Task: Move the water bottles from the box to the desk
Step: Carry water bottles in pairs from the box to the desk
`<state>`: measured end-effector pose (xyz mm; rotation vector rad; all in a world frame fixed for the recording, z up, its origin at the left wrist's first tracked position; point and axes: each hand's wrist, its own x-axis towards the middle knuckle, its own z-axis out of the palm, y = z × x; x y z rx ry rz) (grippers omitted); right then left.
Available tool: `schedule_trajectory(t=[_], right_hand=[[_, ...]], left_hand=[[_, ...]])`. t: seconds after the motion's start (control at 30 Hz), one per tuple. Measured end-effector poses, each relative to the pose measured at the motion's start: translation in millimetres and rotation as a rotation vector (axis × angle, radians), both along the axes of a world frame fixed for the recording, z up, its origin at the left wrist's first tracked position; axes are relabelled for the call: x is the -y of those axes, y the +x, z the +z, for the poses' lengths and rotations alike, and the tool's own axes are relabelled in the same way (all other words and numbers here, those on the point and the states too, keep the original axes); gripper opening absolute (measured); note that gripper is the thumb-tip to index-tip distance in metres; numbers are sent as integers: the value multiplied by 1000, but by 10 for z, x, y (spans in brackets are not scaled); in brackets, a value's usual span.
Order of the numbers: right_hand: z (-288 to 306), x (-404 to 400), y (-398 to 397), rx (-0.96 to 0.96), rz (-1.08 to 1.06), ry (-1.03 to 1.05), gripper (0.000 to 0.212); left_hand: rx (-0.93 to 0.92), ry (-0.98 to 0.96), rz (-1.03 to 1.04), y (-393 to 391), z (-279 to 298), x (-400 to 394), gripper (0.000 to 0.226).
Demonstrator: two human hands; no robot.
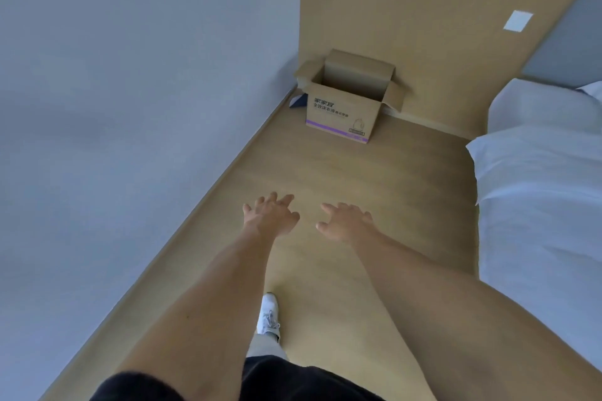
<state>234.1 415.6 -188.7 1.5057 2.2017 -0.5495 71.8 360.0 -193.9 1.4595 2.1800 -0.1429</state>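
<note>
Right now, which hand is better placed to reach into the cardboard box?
Marginally the right hand: the open cardboard box sits ahead and slightly to its side. The left hand is equally far, open and empty. No bottles visible yet.

The box (347, 101) is set on the floor (374, 179) in the far corner, between the wall (130, 75) on the left and the panel (407, 10) behind. The bed (537, 189) is placed along the right. Both hands (272, 215) (345, 221) are held out side by side, well short of the box.
</note>
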Motion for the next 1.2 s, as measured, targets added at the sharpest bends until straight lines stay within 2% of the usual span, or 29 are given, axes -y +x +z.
schedule_trajectory(t=[0.23, 0.53, 0.83, 0.93, 1.2], right_hand=[[197, -1278, -596, -10, -147, 20, 61], [191, -2587, -920, -13, -258, -30, 64], [-141, -4399, -1292, -29, -232, -74, 62], [-112, -5017, -1316, -49, -238, -117, 63], [-26, -6441, -1257, -64, -280, -120, 63]], left_hand=[[9, 14, -124, -669, 112, -1489, 59], [5, 1, -280, -991, 30, -2990, 60], [-19, -40, -275, -1308, -192, -4836, 59], [-19, -86, -279, -1353, -150, -5492, 60], [7, -51, -299, -1322, 0, -6973, 57]])
